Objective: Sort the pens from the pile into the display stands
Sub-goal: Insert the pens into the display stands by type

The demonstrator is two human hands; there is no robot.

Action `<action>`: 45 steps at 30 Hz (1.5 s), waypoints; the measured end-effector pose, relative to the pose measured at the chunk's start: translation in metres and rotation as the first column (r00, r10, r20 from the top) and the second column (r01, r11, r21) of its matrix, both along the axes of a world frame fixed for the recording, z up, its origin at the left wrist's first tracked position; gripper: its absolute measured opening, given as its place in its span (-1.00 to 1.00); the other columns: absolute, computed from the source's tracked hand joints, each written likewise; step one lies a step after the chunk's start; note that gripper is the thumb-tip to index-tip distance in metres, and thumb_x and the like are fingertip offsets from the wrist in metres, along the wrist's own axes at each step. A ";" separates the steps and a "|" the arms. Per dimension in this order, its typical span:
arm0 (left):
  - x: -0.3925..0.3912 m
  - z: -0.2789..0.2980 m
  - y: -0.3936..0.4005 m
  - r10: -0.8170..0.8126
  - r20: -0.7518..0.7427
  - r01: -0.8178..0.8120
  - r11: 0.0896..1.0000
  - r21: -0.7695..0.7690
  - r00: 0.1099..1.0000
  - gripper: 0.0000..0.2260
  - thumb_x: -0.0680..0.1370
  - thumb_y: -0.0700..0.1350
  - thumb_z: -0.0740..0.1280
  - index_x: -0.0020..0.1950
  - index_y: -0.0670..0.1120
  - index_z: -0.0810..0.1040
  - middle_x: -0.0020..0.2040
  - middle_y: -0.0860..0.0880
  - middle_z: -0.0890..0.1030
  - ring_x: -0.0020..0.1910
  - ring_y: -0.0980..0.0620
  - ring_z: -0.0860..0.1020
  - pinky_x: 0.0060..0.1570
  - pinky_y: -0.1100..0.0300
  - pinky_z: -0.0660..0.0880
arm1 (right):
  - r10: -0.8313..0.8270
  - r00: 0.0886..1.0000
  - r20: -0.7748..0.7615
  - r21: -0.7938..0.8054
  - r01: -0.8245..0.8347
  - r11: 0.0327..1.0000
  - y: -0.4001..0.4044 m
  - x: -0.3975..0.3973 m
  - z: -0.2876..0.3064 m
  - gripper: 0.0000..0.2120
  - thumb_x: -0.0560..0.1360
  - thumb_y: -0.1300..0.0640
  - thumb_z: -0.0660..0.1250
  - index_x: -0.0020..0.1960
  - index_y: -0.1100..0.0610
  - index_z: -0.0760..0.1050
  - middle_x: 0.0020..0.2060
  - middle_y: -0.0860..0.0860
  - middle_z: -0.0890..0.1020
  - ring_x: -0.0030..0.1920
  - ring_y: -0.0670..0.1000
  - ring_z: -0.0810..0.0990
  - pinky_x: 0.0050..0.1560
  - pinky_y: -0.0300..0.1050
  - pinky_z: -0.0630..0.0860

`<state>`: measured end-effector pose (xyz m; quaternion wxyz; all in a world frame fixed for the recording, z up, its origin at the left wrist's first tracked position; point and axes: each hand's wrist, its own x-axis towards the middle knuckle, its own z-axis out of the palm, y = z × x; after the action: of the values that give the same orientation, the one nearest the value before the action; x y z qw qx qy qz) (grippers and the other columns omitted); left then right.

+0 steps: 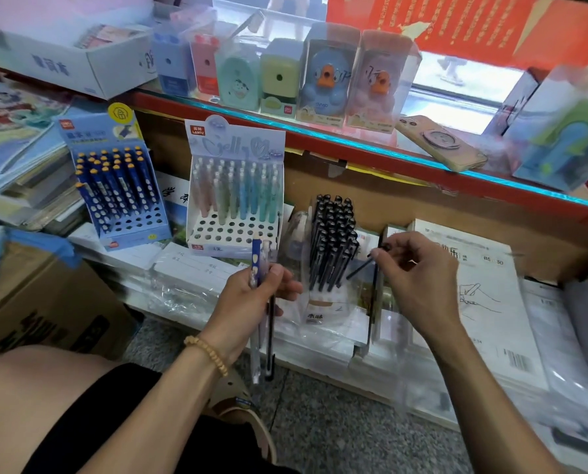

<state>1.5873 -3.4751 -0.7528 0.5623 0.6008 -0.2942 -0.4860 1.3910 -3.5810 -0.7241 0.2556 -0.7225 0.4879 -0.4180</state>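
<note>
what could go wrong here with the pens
The right hand pinches a black pen by its end, beside the packed black stand; it may knock its neighbours. The left hand grips a loose bundle of mixed pens hanging well below it; one could slip to the floor.

A single wide-angle camera is riding on the person's head, looking forward and steeply down from close range. It is facing a low shelf of stacked paper goods (197,268) with a glass-topped bench (354,145) behind it, taking in the person's knee at the bottom left edge. Straight lines are bending toward the frame's corners.
</note>
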 end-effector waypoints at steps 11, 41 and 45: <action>0.006 -0.001 -0.002 0.189 0.030 -0.189 0.982 0.010 0.982 -0.77 0.61 -0.01 0.28 -0.15 -0.04 0.65 -0.28 -0.01 0.51 -0.28 0.06 0.47 -0.26 0.17 0.43 | 0.117 0.974 -0.196 -0.001 -0.119 0.993 -0.009 0.004 0.011 -0.87 0.46 0.14 0.50 -0.22 0.00 0.59 -0.37 -0.13 0.58 -0.32 -0.21 0.52 -0.34 -0.42 0.42; 0.019 -0.003 -0.008 0.378 -0.397 -0.387 0.920 0.060 0.837 -0.73 0.50 -0.10 0.41 0.12 -0.23 0.57 -0.32 0.01 0.55 -0.40 0.13 0.47 -0.46 0.31 0.45 | 0.055 0.996 -0.070 0.107 -0.047 0.993 -0.011 0.020 -0.019 -0.86 0.57 -0.02 0.35 0.04 0.03 0.52 -0.21 -0.08 0.62 -0.21 -0.14 0.57 -0.26 -0.30 0.46; 0.012 0.001 -0.011 0.370 -0.456 -0.388 0.920 0.060 0.809 -0.78 0.50 -0.10 0.40 0.07 -0.20 0.59 -0.34 0.04 0.55 -0.38 0.13 0.46 -0.41 0.30 0.47 | 0.200 0.967 0.157 0.366 -0.245 0.898 0.016 0.008 -0.005 -0.69 0.54 -0.09 0.31 -0.12 0.17 0.58 -0.29 0.10 0.66 -0.28 0.06 0.66 -0.25 -0.08 0.58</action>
<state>1.5997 -3.4863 -0.7522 0.7119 0.5050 -0.0360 -0.4867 1.3993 -3.5655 -0.7296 0.4654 -0.6844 0.4584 -0.3239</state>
